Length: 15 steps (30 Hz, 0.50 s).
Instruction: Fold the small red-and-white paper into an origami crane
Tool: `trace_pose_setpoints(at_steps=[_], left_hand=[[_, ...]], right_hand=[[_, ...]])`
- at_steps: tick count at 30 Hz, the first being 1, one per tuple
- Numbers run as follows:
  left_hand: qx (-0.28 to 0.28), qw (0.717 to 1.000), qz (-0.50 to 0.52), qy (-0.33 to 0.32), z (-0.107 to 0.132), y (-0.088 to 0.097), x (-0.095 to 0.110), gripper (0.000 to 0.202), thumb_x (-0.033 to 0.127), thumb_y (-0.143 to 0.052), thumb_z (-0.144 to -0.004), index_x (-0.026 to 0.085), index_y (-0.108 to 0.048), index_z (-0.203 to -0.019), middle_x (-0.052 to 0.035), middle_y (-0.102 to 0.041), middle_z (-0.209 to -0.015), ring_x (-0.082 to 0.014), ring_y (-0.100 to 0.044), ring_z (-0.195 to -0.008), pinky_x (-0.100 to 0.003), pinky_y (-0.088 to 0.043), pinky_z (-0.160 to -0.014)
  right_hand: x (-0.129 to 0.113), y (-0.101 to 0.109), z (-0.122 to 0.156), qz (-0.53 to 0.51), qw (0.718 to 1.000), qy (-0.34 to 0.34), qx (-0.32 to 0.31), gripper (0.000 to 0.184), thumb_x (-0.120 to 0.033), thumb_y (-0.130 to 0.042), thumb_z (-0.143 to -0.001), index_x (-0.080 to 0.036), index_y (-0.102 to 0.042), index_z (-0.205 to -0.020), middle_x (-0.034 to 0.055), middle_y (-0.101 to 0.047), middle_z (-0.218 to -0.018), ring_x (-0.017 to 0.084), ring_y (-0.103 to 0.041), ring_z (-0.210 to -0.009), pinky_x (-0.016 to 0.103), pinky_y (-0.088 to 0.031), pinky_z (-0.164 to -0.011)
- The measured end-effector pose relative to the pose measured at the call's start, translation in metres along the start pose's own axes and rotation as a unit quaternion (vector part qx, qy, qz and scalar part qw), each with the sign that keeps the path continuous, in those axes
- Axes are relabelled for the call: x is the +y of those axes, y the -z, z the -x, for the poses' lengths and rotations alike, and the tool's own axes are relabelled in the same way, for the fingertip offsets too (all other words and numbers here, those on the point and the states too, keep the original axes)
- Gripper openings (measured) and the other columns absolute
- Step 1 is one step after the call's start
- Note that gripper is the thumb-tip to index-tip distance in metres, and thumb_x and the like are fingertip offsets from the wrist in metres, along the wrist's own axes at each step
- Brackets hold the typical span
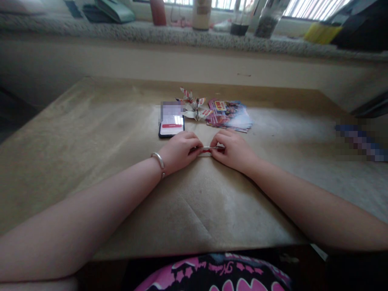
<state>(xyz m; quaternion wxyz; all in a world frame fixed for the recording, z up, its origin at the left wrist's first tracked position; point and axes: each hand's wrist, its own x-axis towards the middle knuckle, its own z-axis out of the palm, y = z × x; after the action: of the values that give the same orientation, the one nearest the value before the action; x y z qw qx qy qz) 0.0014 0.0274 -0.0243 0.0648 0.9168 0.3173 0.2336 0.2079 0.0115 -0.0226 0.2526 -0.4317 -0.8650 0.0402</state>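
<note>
My left hand (182,150), with a silver bangle (159,160) at its wrist, pinches one end of a narrow folded paper strip (206,151). At the other end, my right hand (232,146) has its fingers closed on the same strip. It shows white and red between the hands, just above or on the tabletop; most of it is hidden by my fingers. Just beyond my left hand lies a phone (171,125) with a lit screen. Folded paper pieces (197,108) with pointed flaps sit behind the hands, beside a fanned stack of colourful printed leaflets (229,115).
The table (145,218) has a beige covering with creases. A blurred dark blue and pink item (362,141) lies at the right edge. On the stone windowsill (136,34) behind stand a red container (158,12), jars, a yellow object (323,32) and folded cloth-like items.
</note>
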Motion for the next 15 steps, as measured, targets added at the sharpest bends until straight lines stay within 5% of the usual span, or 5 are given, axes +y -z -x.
trace_pose_setpoints(at_steps=[15], left_hand=[[-0.031, 0.993, -0.104, -0.041, -0.001, 0.004, 0.005, 0.017, 0.023, -0.053, -0.087, 0.015, -0.066, -0.08, -0.004, -0.06, -0.078, -0.0161, -0.053, -0.074, -0.028, -0.042, -0.069]], right_hand=[[-0.017, 0.005, 0.003, 0.112, 0.991, 0.056, -0.047, 0.02, -0.035, -0.05, -0.086, -0.018, -0.059, -0.083, 0.0088, -0.062, -0.085, 0.021, -0.05, -0.079, 0.032, -0.034, -0.069]])
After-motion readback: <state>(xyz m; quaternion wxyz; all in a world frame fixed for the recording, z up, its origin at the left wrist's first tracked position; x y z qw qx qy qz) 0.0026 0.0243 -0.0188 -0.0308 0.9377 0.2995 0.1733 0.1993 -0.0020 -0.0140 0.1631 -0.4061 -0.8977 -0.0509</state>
